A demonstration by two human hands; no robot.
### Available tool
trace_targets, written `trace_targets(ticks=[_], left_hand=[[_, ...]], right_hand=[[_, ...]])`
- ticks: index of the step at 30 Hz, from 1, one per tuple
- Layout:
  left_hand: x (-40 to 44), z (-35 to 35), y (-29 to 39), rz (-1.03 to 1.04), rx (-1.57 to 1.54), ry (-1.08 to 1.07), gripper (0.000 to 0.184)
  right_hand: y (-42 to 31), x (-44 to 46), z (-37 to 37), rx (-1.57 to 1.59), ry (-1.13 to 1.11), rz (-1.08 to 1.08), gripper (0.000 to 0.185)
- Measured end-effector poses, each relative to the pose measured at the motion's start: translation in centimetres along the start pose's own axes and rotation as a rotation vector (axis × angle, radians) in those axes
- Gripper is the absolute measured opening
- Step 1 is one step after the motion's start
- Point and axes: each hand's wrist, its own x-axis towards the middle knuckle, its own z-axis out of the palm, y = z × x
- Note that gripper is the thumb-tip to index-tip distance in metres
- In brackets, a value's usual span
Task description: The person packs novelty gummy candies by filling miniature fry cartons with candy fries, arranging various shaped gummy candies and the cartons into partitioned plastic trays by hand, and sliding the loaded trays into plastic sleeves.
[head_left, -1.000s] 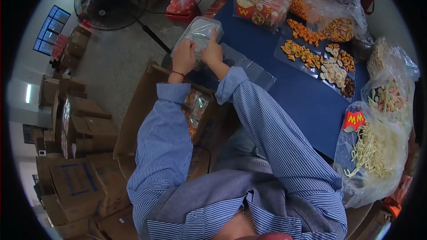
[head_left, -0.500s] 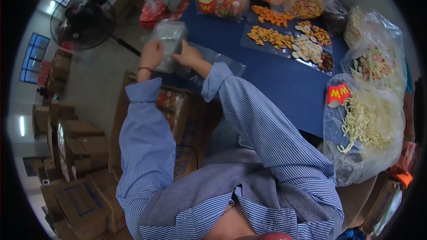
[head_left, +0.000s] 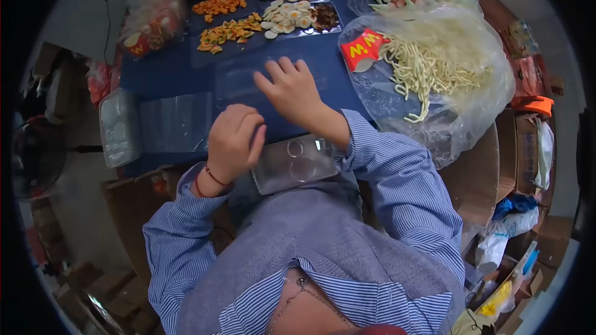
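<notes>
My right hand [head_left: 292, 90] is open, fingers spread, over a flat clear plastic bag [head_left: 233, 84] on the blue tabletop [head_left: 335, 80]. Near the table's front edge, my left hand [head_left: 233, 139] is half curled, with a gap between thumb and forefinger and nothing visible in it. Just below it, a clear plastic box [head_left: 298, 164] with round shapes sits at my lap. Another flat clear bag [head_left: 177, 123] lies left of my left hand, beside a stack of clear plastic packaging [head_left: 119, 127] at the table's left edge.
Heaps of orange pieces [head_left: 230, 32], white egg-like slices [head_left: 288, 15] and dark bits [head_left: 325, 17] lie at the back. On the right, a large bag [head_left: 447, 87] holds pale noodle-like strands [head_left: 428, 65] beside a red carton [head_left: 363, 49]. Cardboard boxes [head_left: 475, 177] stand around me.
Both hands have left the clear packaging stack at the table's left and moved toward the middle. The view has swung right, and the clear box at my lap now shows.
</notes>
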Motion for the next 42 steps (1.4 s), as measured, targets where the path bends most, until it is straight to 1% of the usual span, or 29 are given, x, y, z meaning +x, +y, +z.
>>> trace_targets(ticks=[1,2,3,4,6,7,9,11,13,14,16,17,19,20,22,23,24,26,27,28,30,32,33,37,39,40,41,42], left_hand=[[1.3,1.5,1.0,0.109,0.126,0.059,0.036],[2.5,2.8,1.6,0.219,0.252,0.123,0.038],[3.2,5.1,0.3,0.149,0.314,0.081,0.047],[3.3,7.0,-1.0,0.160,0.304,0.073,0.047],[3.6,9.1,-3.3,0.153,0.464,-0.007,0.055],[3.6,8.9,-3.6,0.163,0.462,-0.010,0.055],[3.3,8.5,-3.6,0.149,0.443,-0.085,0.056],[5.0,6.9,-2.0,0.174,0.445,-0.059,0.055],[7.3,5.7,-0.1,0.190,0.447,-0.032,0.054],[9.8,5.9,0.7,0.274,0.456,-0.012,0.053],[15.1,7.9,1.1,0.443,0.499,0.021,0.055],[17.8,9.4,0.9,0.531,0.531,0.030,0.057],[22.0,12.0,1.2,0.654,0.548,-0.040,0.061],[23.4,13.2,1.1,0.649,0.545,-0.040,0.061],[25.3,15.0,1.1,0.711,0.554,-0.190,0.065],[25.7,15.4,1.1,0.710,0.551,-0.193,0.065],[25.9,15.6,1.4,0.686,0.577,-0.228,0.066],[25.8,15.9,1.5,0.666,0.595,-0.272,0.068],[25.6,15.6,1.5,0.639,0.588,-0.285,0.068],[25.5,15.3,1.4,0.612,0.582,-0.296,0.069],[24.9,14.8,1.2,0.581,0.590,-0.332,0.071],[24.4,14.6,0.9,0.536,0.469,-0.352,0.072],[24.3,14.7,0.8,0.535,0.470,-0.354,0.072],[24.3,14.6,1.2,0.483,0.462,-0.346,0.071],[23.9,14.5,1.7,0.457,0.461,-0.346,0.070],[23.6,14.6,2.1,0.389,0.483,-0.322,0.070],[23.3,14.6,2.5,0.323,0.507,-0.297,0.070],[22.8,14.3,3.1,0.322,0.510,-0.299,0.070]], right_hand=[[0.4,-2.2,0.3,-0.008,-0.012,0.013,0.042],[0.7,-4.3,0.7,0.007,-0.137,0.070,0.041],[1.1,-6.0,0.4,0.024,-0.260,0.132,0.041],[1.5,-7.3,-0.5,0.017,-0.266,0.146,0.041],[2.8,-9.3,-2.5,0.363,-0.137,0.064,0.038],[4.4,-9.8,-4.2,0.442,-0.167,0.159,0.038],[9.8,-12.3,-5.4,0.235,-0.068,0.341,0.038],[15.4,-14.2,-7.4,-0.078,-0.114,0.652,0.031],[18.7,-14.3,-8.7,-0.454,-0.161,0.764,0.022],[19.5,-14.4,-7.8,-0.450,-0.164,0.765,0.022],[20.9,-15.0,-5.7,-0.301,-0.311,0.751,0.022],[22.0,-14.9,-5.2,-0.299,-0.312,0.753,0.022],[24.0,-14.9,-4.9,-0.045,-0.043,0.561,0.022],[24.2,-14.5,-5.8,-0.044,-0.047,0.558,0.022],[24.2,-12.7,-8.9,0.524,-0.041,0.947,0.020],[24.5,-13.0,-9.7,0.743,-0.017,0.962,0.018],[24.5,-13.5,-9.6,0.743,-0.019,0.966,0.018],[24.2,-15.0,-9.3,0.780,-0.300,1.060,0.021],[23.6,-15.6,-9.8,0.550,-0.471,0.907,0.021],[23.3,-16.2,-10.3,0.549,-0.471,0.913,0.021],[22.9,-17.1,-11.0,0.168,-0.338,0.837,0.019],[21.8,-17.4,-11.4,0.118,-0.310,0.843,0.018],[21.4,-17.3,-11.3,0.065,-0.275,0.845,0.017],[20.8,-16.9,-10.4,0.078,-0.318,0.835,0.016],[21.1,-16.4,-9.4,0.150,-0.244,0.838,0.018],[21.4,-16.2,-8.7,0.155,-0.244,0.838,0.018],[21.9,-16.0,-7.9,0.117,-0.301,0.855,0.020],[22.3,-15.8,-7.3,0.079,-0.359,0.872,0.022]])
